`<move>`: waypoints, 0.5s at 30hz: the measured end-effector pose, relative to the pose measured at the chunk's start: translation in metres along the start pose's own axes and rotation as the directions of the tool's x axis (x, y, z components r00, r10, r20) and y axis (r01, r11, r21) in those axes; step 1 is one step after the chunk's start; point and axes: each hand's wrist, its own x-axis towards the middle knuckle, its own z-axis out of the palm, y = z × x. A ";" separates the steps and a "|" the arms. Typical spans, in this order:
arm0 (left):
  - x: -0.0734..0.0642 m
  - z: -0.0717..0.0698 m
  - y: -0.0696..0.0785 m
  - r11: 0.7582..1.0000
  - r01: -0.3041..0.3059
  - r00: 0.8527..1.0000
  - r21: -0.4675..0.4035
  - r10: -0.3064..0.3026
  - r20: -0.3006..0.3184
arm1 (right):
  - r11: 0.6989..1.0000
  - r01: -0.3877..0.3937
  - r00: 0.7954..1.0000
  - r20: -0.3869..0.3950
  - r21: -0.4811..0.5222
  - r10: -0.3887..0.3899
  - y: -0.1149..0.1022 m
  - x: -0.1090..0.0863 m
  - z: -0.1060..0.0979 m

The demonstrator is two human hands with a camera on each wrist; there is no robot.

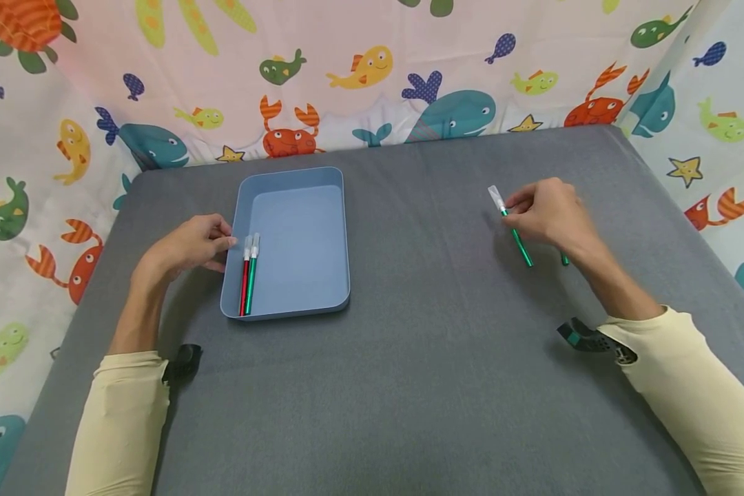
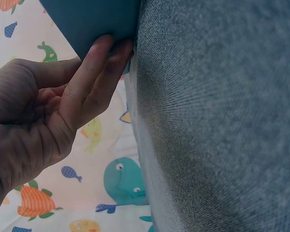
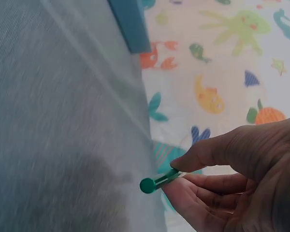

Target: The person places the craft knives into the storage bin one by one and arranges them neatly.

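Observation:
My right hand (image 1: 552, 213) pinches a green pen (image 1: 517, 238) with a clear cap between thumb and fingertips, above the table's right side. In the right wrist view the pen's green end (image 3: 147, 185) points toward the camera. A second green pen (image 1: 565, 259) lies mostly hidden under the right hand and wrist. At the left, my left hand (image 1: 192, 242) holds the left wall of a shallow blue tray (image 1: 304, 241); in the left wrist view its fingers (image 2: 89, 72) press the wall's outer side. Inside the tray, a red pen (image 1: 244, 282) and a green pen (image 1: 251, 282) lie side by side along the left wall.
A grey cloth covers the table (image 1: 409, 379). A curtain (image 1: 359, 69) printed with sea animals hangs behind it and at both sides. Dark wrist devices (image 1: 585, 336) sit at both cream sleeves (image 1: 688, 386).

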 end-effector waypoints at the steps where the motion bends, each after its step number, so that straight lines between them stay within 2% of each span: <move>1: 0.000 0.000 0.000 1.000 0.001 1.000 0.000 -0.001 0.000 | 1.000 0.003 1.000 0.005 0.008 -0.003 -0.004 -0.001 0.001; 8: 0.001 0.001 -0.001 1.000 0.008 1.000 -0.004 -0.008 0.000 | 0.995 0.078 0.997 0.020 0.068 -0.079 -0.033 -0.004 0.003; 15: 0.002 0.000 -0.002 1.000 0.008 1.000 0.006 -0.008 0.000 | 0.983 0.107 0.991 0.062 0.146 -0.118 -0.063 -0.003 0.012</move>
